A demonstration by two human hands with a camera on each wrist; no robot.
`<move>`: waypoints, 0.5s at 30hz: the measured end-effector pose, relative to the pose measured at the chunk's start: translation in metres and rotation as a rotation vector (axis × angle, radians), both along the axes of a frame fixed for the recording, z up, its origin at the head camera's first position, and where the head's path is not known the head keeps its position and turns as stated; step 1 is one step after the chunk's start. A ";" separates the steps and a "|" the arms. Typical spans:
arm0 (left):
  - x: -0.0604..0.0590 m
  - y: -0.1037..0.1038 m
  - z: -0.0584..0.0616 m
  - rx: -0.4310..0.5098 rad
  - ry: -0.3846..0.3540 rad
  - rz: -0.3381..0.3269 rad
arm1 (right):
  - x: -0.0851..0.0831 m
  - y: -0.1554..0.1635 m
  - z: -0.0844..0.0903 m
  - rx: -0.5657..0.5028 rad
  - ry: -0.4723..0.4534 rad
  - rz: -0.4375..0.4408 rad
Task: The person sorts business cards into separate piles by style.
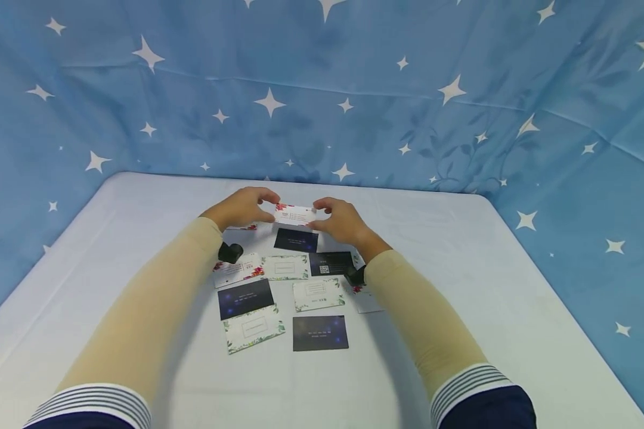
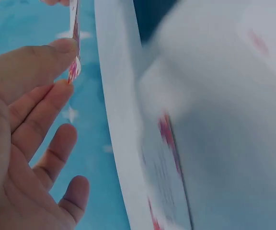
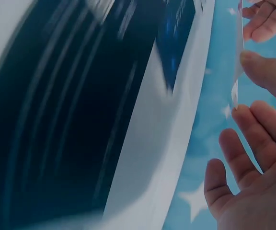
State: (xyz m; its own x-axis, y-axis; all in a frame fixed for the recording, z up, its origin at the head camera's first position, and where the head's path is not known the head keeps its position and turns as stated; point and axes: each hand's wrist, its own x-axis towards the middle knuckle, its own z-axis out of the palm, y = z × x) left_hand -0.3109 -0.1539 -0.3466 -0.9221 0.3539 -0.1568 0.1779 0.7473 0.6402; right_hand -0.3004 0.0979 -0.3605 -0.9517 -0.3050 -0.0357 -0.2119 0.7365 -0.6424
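Observation:
A white business card point(image 1: 294, 215) with red floral corners is held up between both hands near the back of the table. My left hand point(image 1: 245, 206) pinches its left end between thumb and index finger; in the left wrist view the card point(image 2: 74, 38) shows edge-on, and the other fingers spread loosely. At its right end, my right hand point(image 1: 343, 222) pinches it the same way, with the card point(image 3: 238, 52) again nearly edge-on in the right wrist view. Just below the held card lies a dark blue card point(image 1: 296, 240).
Several cards lie on the white table point(image 1: 193, 381), among them a dark card point(image 1: 320, 333) in front, a leaf-bordered card point(image 1: 254, 329) and a red-flowered card point(image 1: 238, 270). Both forearms reach over the spread, partly covering cards at the right. A blue starred curtain point(image 1: 300, 137) hangs behind.

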 end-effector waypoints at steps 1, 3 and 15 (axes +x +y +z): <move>0.001 -0.007 -0.001 -0.008 0.009 0.001 | -0.001 -0.008 -0.001 0.002 0.003 0.006; 0.002 -0.018 -0.004 -0.028 0.022 0.008 | -0.001 -0.021 -0.003 0.011 0.007 0.026; 0.013 -0.070 -0.012 -0.057 -0.011 0.098 | -0.007 -0.081 -0.012 0.067 0.019 0.117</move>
